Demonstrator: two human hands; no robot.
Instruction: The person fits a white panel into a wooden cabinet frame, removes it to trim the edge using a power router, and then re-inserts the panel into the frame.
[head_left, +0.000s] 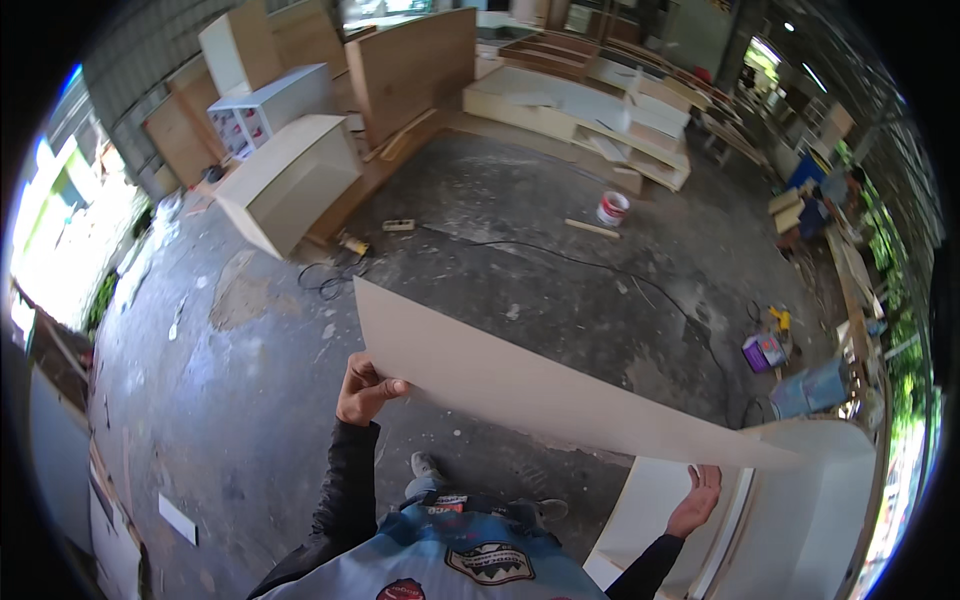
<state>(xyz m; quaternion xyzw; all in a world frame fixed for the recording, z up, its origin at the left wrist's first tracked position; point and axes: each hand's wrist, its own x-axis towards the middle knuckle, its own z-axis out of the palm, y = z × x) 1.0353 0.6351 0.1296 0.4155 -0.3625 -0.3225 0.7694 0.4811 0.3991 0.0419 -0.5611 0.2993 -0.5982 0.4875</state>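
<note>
Near right, the right hand is unclenched at the edge of a pale board, contact unclear. The left hand pinches this board's left end, aslant mid-scene; a bucket stands far beyond.

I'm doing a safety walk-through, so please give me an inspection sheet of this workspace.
Surface: concrete floor, scuffed, with pale patches.
Job's things: pale panel, held up off the floor; its right end overlaps a white cabinet in view.
Clutter: pail, wood strip, purple can and white offcut on the floor.
Hands: left hand grips the panel's left end; right hand is open by its lower edge, contact unclear.
Cables: black cable runs loose across the floor; power strip beyond the panel.
Surroundings: large box among furniture at upper left; another person at far right.
</note>
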